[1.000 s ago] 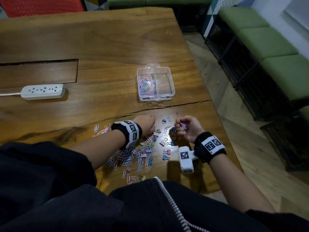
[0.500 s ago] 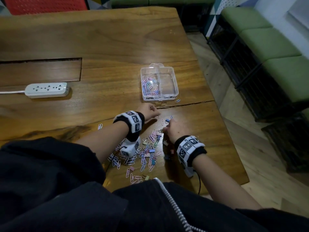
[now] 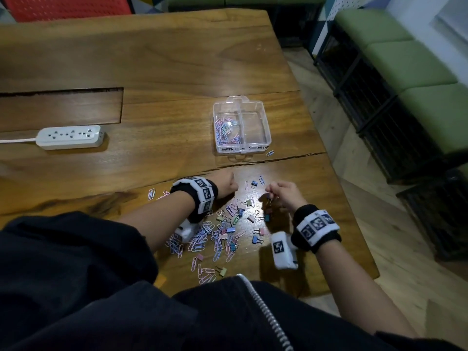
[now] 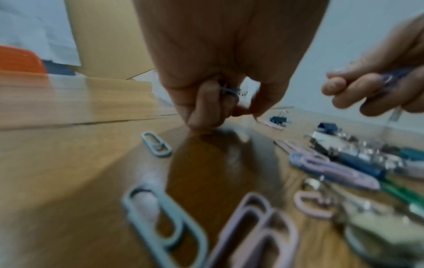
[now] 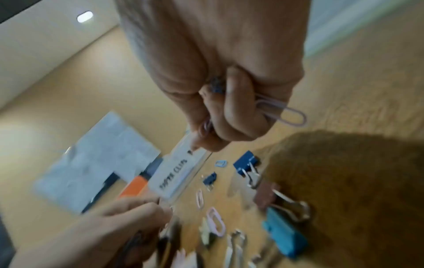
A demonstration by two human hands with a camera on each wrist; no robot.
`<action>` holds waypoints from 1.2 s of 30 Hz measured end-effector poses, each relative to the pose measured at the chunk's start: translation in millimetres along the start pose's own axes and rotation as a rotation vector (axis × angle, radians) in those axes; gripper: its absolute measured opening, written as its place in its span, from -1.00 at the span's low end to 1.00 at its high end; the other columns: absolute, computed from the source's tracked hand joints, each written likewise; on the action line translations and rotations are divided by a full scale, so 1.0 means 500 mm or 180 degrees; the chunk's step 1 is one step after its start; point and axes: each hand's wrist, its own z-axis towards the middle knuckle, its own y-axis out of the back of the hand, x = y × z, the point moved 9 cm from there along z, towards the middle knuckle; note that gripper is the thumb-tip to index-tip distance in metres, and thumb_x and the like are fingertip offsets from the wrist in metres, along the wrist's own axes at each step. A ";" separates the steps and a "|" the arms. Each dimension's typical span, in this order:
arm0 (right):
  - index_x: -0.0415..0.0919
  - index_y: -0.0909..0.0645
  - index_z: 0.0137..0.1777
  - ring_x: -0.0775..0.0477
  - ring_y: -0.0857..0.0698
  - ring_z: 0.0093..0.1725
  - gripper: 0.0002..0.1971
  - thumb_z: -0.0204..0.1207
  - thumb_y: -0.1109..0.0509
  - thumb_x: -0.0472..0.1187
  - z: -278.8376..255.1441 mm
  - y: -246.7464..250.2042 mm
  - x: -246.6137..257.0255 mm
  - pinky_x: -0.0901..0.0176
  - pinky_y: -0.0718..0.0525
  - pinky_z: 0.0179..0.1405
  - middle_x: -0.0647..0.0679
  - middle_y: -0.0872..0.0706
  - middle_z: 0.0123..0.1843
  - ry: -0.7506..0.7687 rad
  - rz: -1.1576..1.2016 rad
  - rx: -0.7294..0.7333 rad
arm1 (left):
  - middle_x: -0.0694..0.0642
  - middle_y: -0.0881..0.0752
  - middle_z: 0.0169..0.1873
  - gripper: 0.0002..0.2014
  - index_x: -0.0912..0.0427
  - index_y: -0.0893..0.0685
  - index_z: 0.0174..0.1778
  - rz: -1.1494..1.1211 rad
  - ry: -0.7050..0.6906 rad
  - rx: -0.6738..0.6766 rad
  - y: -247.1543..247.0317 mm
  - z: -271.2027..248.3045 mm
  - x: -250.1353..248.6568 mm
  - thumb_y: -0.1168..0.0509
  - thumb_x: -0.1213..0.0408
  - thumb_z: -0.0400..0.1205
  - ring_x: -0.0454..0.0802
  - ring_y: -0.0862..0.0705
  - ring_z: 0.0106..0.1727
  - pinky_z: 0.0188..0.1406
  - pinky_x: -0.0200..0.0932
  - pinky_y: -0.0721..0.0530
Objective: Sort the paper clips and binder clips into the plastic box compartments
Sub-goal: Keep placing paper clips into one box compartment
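A clear two-compartment plastic box (image 3: pixel 266 127) sits on the wooden table; its left half holds several pastel paper clips (image 3: pixel 225 130) and its right half looks bare. A loose pile of paper clips and binder clips (image 3: pixel 222 231) lies near the front edge. My left hand (image 3: pixel 231 186) is a fist at the far side of the pile. In the left wrist view my left hand (image 4: pixel 220 112) has its fingers curled round small clips, knuckles on the wood. My right hand (image 3: pixel 274 191) hovers over the pile. In the right wrist view my right hand (image 5: pixel 215 127) grips paper clips, and a pink paper clip (image 5: pixel 284 112) sticks out.
A white power strip (image 3: pixel 69 136) lies at the left, beside a sunken panel (image 3: pixel 60 105) in the table top. One stray paper clip (image 3: pixel 270 153) rests just right of the box front. The table's right edge (image 3: pixel 354 224) drops to the floor; green benches (image 3: pixel 417 72) stand beyond.
Half a second ago my right hand lay palm-down on the pile; now it is lifted and turned, with clips in its fingers. My left hand has stayed by the crack in the wood.
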 end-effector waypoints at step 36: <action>-0.19 -0.36 -0.40 0.19 -0.29 -0.69 -0.78 0.46 -0.14 -0.38 0.070 0.029 0.045 0.45 -0.21 -0.79 -0.04 -0.56 -0.49 -0.0251 0.2525 0.0805 | 0.05 -0.51 -0.65 -0.91 0.22 -0.41 -0.43 -0.4855 0.0239 0.0833 -0.024 -0.010 -0.060 -0.03 0.37 0.35 -0.16 -0.30 -0.77 -0.78 -0.52 -0.20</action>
